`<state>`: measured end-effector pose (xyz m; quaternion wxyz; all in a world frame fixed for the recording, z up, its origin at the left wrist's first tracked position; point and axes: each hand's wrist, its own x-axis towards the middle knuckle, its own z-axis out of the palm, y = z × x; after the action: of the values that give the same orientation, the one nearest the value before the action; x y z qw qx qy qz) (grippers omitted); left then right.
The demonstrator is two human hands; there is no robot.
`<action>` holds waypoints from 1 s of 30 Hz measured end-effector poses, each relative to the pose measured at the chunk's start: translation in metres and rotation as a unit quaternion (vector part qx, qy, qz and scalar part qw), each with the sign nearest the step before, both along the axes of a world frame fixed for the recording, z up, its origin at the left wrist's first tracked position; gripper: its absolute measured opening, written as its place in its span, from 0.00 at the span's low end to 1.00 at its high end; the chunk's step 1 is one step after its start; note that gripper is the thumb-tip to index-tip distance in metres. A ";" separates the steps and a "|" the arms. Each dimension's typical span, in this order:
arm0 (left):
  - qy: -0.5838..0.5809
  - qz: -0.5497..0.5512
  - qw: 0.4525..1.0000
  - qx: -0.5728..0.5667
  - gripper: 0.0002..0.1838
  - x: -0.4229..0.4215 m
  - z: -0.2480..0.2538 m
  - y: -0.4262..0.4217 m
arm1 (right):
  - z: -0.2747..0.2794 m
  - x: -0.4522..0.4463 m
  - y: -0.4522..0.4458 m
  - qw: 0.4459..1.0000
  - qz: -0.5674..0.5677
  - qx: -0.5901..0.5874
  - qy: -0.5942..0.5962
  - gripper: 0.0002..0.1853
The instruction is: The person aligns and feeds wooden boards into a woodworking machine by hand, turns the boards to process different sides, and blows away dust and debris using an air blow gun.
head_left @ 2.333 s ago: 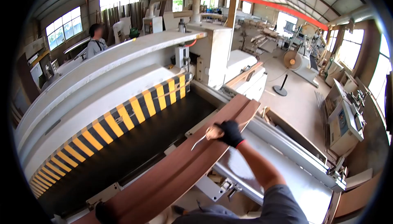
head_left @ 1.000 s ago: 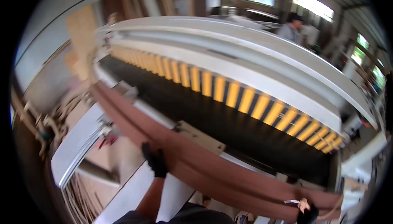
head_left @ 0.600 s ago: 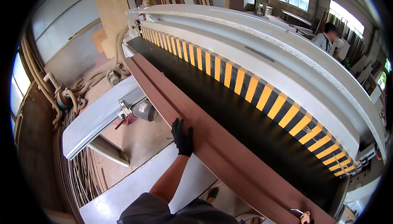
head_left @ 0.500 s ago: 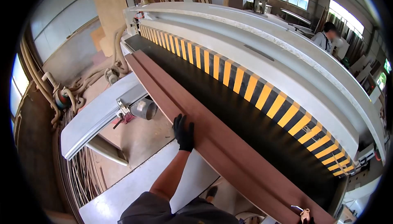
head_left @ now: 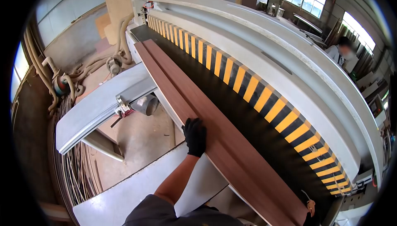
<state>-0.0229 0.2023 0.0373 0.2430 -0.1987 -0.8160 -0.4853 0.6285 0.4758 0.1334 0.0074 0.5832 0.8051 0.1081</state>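
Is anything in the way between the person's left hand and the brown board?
Nothing visible is: the gloved left hand is at the near edge of the brown board, with no object showing between them. Whatever lies beneath its palm and fingers is hidden.

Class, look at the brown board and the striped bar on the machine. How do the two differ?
Colour: the brown board is reddish-brown, while the striped bar alternates yellow and black.
Pattern: a long line runs lengthwise along the board, whereas the bar's stripes cross its width.
Contact: the left hand touches the board's edge; no hand touches the bar.
Shared: both are long and narrow.
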 end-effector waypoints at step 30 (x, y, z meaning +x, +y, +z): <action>0.121 -0.120 0.979 -0.108 0.14 -0.103 -0.046 -0.023 | 0.033 0.001 0.008 0.977 -0.107 -0.086 0.161 0.57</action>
<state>-0.1262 0.1791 -0.0085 0.2574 -0.3772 -0.7986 -0.3920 0.6297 0.4837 0.1661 -0.0607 0.6729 0.7349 -0.0583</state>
